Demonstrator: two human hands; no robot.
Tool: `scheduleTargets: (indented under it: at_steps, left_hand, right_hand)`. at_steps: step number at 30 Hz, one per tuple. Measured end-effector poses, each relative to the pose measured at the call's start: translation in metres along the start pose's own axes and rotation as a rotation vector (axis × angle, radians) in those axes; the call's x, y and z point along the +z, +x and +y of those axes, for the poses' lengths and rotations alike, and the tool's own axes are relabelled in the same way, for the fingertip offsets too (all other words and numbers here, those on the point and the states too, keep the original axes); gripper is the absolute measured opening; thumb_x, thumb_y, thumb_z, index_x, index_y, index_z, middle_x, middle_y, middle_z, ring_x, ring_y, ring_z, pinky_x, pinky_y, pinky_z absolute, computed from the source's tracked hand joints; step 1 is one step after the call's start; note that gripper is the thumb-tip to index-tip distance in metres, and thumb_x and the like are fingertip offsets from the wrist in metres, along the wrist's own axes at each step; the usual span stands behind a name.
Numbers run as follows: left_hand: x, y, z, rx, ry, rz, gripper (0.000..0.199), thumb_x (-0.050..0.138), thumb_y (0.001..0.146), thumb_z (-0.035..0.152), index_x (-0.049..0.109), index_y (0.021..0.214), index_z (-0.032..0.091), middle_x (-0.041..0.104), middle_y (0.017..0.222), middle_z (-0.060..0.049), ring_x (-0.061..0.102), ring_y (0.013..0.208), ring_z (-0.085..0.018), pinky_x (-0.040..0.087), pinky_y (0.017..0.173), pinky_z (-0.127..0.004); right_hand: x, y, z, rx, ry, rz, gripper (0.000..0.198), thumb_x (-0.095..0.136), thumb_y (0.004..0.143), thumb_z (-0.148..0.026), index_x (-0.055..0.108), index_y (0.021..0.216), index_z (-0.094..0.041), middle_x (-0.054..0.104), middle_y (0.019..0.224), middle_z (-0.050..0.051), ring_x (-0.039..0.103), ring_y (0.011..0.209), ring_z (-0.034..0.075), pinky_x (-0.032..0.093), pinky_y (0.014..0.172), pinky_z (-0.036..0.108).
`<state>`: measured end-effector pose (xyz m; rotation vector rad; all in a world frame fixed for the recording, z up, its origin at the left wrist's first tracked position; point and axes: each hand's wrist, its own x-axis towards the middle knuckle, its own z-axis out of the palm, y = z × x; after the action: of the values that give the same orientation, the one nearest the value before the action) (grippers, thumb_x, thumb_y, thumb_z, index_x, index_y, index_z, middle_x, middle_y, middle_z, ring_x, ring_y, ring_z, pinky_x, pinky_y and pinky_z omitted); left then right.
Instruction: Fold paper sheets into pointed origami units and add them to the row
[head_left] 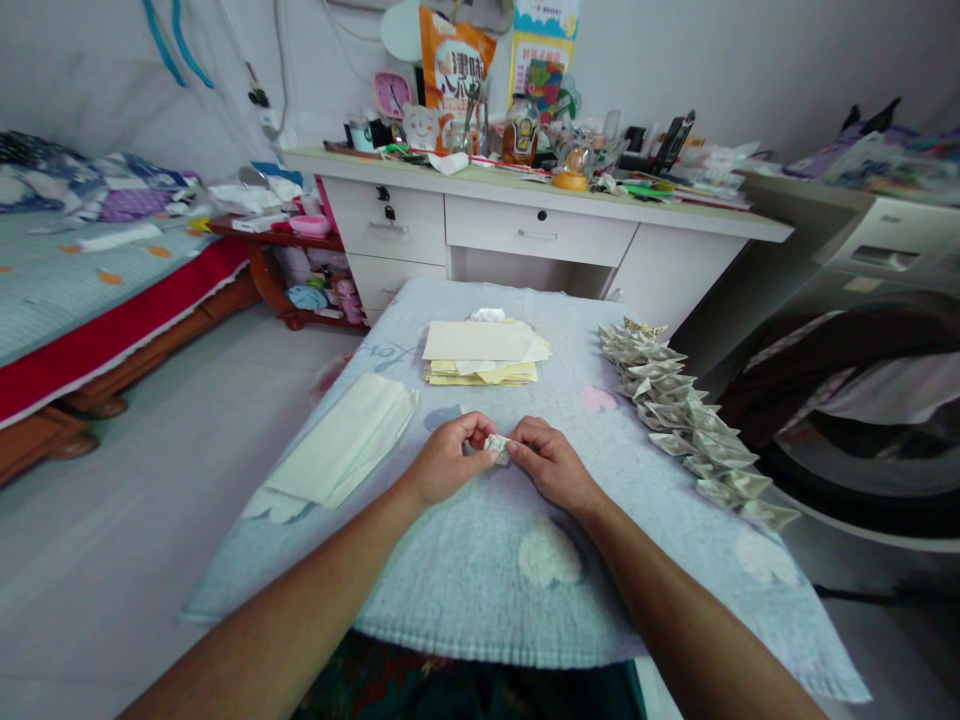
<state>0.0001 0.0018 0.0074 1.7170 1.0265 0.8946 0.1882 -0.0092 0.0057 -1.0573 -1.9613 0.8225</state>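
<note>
Both hands work over the cloth (450,600), on the near side of the stack (480,342). The L hand (452,455) pinches the L side of the scrap (496,450), a small pale bit of folded paper w/ dark marks; the R hand (551,462) grips its R side, thumb & fingers closed on it. So the scrap sits b/w the two, in front of the person; whether it touches the cloth is unclear.

Judging by the grip, the step in hand is folding or creasing. To do it well, one hand should anchor while the other works, so layers don't slip. Edges get lined up 1st, then the crease pressed from the middle out w/ a thumb. Light pressure is best, bc a pc this small prob. wrinkles or tears easily. The thumbs sit close, good for ctrl, but fingers hide part of the scrap, so easing one aside for a quick edge check'd help. The cloth looks soft, so nipping the crease b/w thumb & finger likely beats pressing it down there.

Sheets (341,440) lie to the L, pointed pcs (686,420) in a long row to the R; both forearms should steer clear. The exact folds are too small to make out.
</note>
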Motion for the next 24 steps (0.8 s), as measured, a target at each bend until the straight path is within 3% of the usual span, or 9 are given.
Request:
scheduleTargets:
  at_steps: [4, 10, 14, 24]
  left_hand:
    - [-0.0006, -0.0015, -0.0006, 0.001, -0.001, -0.023, 0.019, 0.061, 0.073, 0.024, 0.062, 0.090, 0.015, 0.052, 0.074, 0.002, 0.048, 0.074, -0.013, 0.038, 0.069, -0.024]
    - [-0.0019, -0.0014, -0.0044, 0.003, -0.040, -0.039, 0.023, 0.061, 0.075, 0.024, 0.064, 0.095, 0.014, 0.052, 0.074, 0.001, 0.048, 0.073, -0.013, 0.039, 0.069, -0.024]
    - [-0.0009, -0.0007, -0.0031, -0.008, -0.054, -0.039, 0.025, 0.061, 0.075, 0.022, 0.066, 0.098, 0.015, 0.052, 0.073, 0.001, 0.049, 0.071, -0.013, 0.039, 0.068, -0.024]
    - [0.0018, -0.0014, -0.0056, -0.005, -0.036, -0.038, 0.018, 0.062, 0.074, 0.019, 0.068, 0.090, 0.015, 0.060, 0.075, 0.001, 0.053, 0.072, -0.012, 0.040, 0.069, -0.023]
  right_hand:
    - [-0.0009, -0.0006, 0.0008, 0.000, 0.017, -0.025, 0.035, 0.048, 0.093, -0.041, 0.058, 0.068, -0.019, 0.053, 0.069, 0.001, 0.050, 0.075, 0.015, 0.037, 0.076, 0.030]
    - [-0.0036, -0.0022, -0.0033, 0.008, 0.059, -0.026, 0.020, 0.056, 0.086, -0.037, 0.061, 0.078, -0.019, 0.054, 0.076, 0.001, 0.051, 0.077, 0.016, 0.038, 0.073, 0.029]
    - [-0.0052, -0.0025, -0.0066, 0.007, 0.034, -0.028, 0.021, 0.051, 0.088, -0.033, 0.059, 0.075, -0.019, 0.054, 0.075, 0.001, 0.050, 0.077, 0.017, 0.038, 0.075, 0.030]
    - [-0.0009, -0.0030, -0.0062, -0.020, -0.026, 0.002, 0.028, 0.048, 0.090, -0.031, 0.057, 0.067, -0.018, 0.052, 0.068, 0.001, 0.048, 0.073, 0.016, 0.036, 0.072, 0.031]
